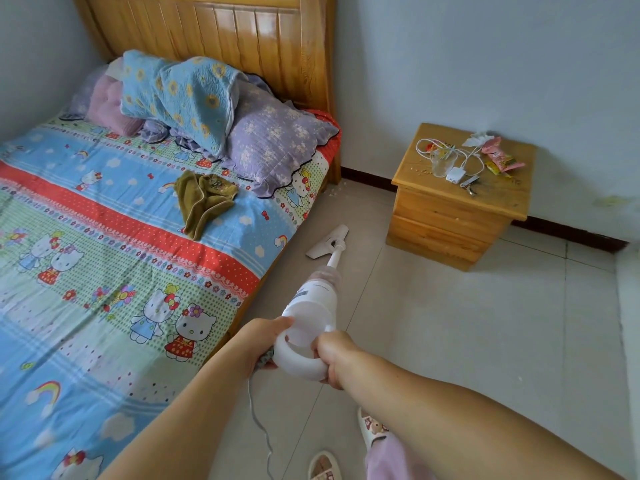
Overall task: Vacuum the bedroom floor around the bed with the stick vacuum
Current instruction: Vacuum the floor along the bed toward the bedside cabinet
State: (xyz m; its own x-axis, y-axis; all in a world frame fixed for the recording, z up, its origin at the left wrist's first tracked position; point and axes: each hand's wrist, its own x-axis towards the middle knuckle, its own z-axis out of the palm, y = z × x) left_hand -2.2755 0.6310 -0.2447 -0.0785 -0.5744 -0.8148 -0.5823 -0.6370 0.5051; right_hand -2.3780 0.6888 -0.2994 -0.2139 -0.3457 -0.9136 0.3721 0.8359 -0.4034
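Bed (104, 237) with a cartoon-print sheet fills the left side, pillows heaped against its wooden headboard (221, 39). Tiled floor (467, 323) runs alongside, a wooden nightstand (450, 216) standing by the wall. White stick vacuum (317, 299) slants down beside the bed, its head (327, 241) on the floor. Right hand (334, 358) grips the loop handle; left hand (265, 341) holds the vacuum's body, fingers curled around it.

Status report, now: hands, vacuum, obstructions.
Left hand and right hand grip white stick vacuum. Floor head beside bed. Wooden nightstand ahead right.
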